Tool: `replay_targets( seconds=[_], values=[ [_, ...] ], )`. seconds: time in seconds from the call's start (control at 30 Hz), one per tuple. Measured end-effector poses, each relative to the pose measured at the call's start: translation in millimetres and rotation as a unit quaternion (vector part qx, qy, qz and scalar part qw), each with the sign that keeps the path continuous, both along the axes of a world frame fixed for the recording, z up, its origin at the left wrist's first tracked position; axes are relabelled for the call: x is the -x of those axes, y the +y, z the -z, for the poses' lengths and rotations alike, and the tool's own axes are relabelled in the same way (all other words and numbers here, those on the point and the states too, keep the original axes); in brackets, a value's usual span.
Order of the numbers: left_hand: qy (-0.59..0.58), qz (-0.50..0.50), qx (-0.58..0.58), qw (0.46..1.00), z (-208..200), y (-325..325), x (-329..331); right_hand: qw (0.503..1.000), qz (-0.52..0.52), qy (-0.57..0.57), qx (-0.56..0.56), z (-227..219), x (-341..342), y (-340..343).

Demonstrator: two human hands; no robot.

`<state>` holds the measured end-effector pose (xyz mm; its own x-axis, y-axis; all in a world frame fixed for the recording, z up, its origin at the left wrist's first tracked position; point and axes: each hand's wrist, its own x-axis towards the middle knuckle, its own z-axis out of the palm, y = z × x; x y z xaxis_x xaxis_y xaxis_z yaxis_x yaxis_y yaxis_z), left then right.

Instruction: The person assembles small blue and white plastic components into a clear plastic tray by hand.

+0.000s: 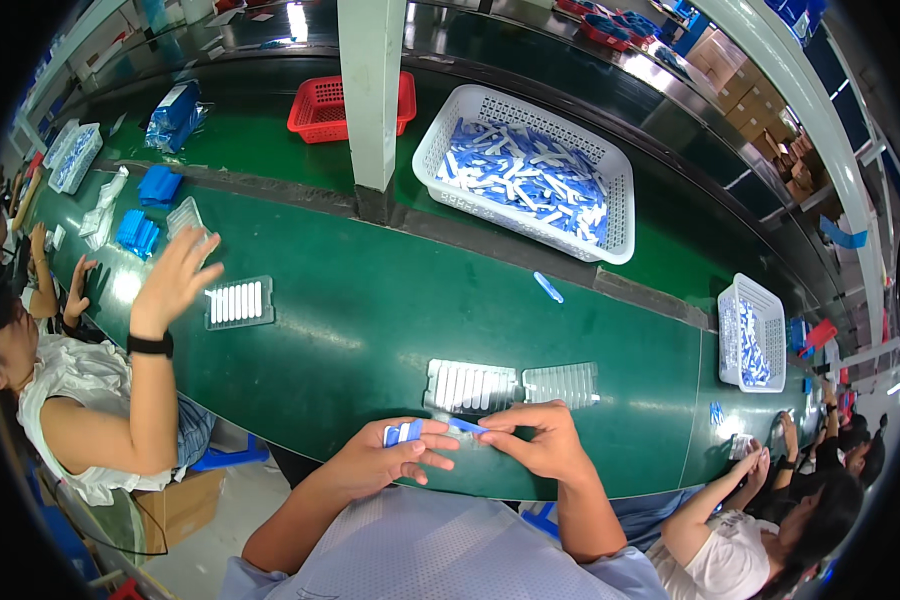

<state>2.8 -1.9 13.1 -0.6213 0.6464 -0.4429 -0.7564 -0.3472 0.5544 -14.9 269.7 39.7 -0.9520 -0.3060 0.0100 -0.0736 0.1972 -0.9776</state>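
Note:
My left hand (395,460) is closed around a few short blue-and-white plastic sticks (403,432), its lower fingers partly spread. Between the thumb and fingers of my right hand (542,441) is a slim blue stick (467,425), its far end close to my left fingertips. Just beyond my hands lies a clear plastic tray (515,378) with white sticks (462,386) side by side in its slots. Against its right side rests another clear slotted tray (560,384), with no sticks visible in it.
A white basket (620,190) heaped with blue-and-white sticks stands beyond, beside a pale post (372,95) and a red basket (317,108). One loose blue stick (547,287) lies on the green table (370,340). Co-workers sit left and right; one raises a hand (175,280) above a filled tray.

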Motion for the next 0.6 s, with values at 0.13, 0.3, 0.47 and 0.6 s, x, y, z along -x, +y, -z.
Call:
replay_targets(
  seconds=[0.13, 0.3, 0.47, 0.6],
  values=[
    [-0.007, -0.01, 0.0, 1.0, -0.1, 0.3, 0.1, 0.973, 0.025, 0.163, -0.159, -10.3, 10.7, 4.4],
    [0.001, -0.003, 0.009, 1.0, 0.7, -1.9, 0.5, 0.954, 0.119, 0.153, -0.227, -11.4, 15.9, 8.6],
    [0.027, -0.002, 0.047, 0.999, -4.9, -1.4, 0.5, 0.916, 0.035, 0.23, -0.326, 4.6, -0.1, 1.0],
    [0.013, -0.004, 0.02, 1.0, -2.4, -2.9, 0.9, 0.916, 0.006, 0.214, -0.339, -2.1, -2.1, 7.2]
  ],
)
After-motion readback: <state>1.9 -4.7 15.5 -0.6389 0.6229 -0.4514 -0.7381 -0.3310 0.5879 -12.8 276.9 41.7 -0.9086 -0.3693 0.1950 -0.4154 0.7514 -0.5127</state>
